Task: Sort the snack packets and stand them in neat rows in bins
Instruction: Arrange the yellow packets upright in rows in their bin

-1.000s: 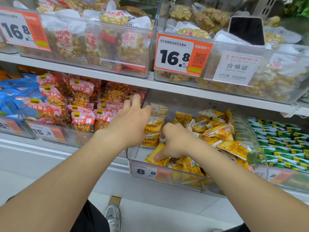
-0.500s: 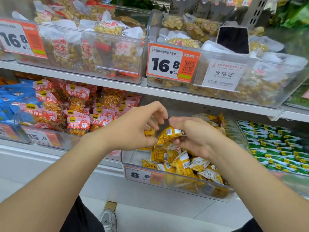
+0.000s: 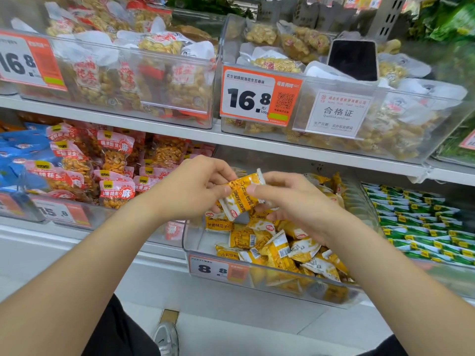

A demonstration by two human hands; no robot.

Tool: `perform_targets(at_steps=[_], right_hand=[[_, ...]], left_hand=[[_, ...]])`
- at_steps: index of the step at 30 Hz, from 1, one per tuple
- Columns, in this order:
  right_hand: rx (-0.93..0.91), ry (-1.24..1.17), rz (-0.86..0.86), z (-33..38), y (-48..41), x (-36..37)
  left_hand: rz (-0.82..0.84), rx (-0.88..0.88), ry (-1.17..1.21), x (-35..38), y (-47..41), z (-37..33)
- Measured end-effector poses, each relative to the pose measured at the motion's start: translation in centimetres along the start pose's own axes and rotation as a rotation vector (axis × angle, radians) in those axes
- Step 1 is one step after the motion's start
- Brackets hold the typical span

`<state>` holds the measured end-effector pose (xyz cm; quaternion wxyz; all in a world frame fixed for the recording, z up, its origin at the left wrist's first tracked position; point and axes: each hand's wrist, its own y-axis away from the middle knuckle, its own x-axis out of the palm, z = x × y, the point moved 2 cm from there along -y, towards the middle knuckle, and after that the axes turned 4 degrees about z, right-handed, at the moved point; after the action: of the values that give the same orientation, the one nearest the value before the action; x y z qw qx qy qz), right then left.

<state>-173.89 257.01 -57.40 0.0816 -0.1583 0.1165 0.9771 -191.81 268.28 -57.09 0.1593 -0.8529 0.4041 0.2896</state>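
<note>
Right now, pinching one yellow crab-roe-flavoured snack packet [image 3: 243, 195] between both hands. Gripped at its left edge by the left hand [image 3: 190, 187], thumb and curled fingers closed on the wrapper. Gripped at its right edge by the right hand [image 3: 290, 199], thumb on top, other fingers curled underneath. Held tilted: white sealed end up and to the right, logo end down and to the left. Held in the air over the back-left part of the clear plastic bin [image 3: 191, 242] on the lower shelf, clear of its walls.

Inside that bin, below and to the right: a loose heap of matching yellow packets [image 3: 277, 250], lying at mixed angles, some barcode side up, piled against the front wall. Just under the held one: a forward-facing packet [image 3: 218, 223]; cannot tell whether standing in a row. Stuck on the bin front: an 8.8 price tag [image 3: 218, 269].

In the bin to the left: red-and-pink peanut packets [image 3: 115, 160], upright in rows; further left, blue packets [image 3: 23, 150]. To the right: green packets [image 3: 416, 222] in tight rows.

On the upper shelf: bagged peanuts [image 3: 144, 80] in clear bins, a 16.8 price label [image 3: 257, 98], a white certificate card [image 3: 338, 114], and a black phone [image 3: 353, 60] propped among the bags. At the bottom edge: a grey shoe [image 3: 164, 337].
</note>
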Motion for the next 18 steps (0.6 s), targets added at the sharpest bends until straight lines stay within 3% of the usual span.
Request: perform_targets(at_steps=[4,9,10,12,14,18], right_hand=[[-0.058,0.091,0.045,-0.4,-0.3,0.2],[0.023,-0.498,0.003,-0.8,-1.4,0.9],[0.012,-0.508,0.0,-0.8,-1.6,1.0],[-0.057,-0.214,-0.009,-0.7,-1.6,0.9],[-0.191,0.155,0.035,-0.4,-1.3,1.2],[-0.263,0.485,0.001,-1.3,-2.2,2.2]], left_hand=[[-0.002,-0.045,0.045,-0.1,0.2,-0.1],[-0.039,-0.09,0.188,-0.6,0.5,-0.4],[-0.026,-0.102,0.217,-0.5,0.6,-0.5],[-0.025,-0.101,0.174,-0.5,0.7,-0.7],[-0.037,-0.052,-0.013,-0.6,0.5,-0.8],[-0.12,-0.002,-0.322,-0.8,0.4,-0.4]])
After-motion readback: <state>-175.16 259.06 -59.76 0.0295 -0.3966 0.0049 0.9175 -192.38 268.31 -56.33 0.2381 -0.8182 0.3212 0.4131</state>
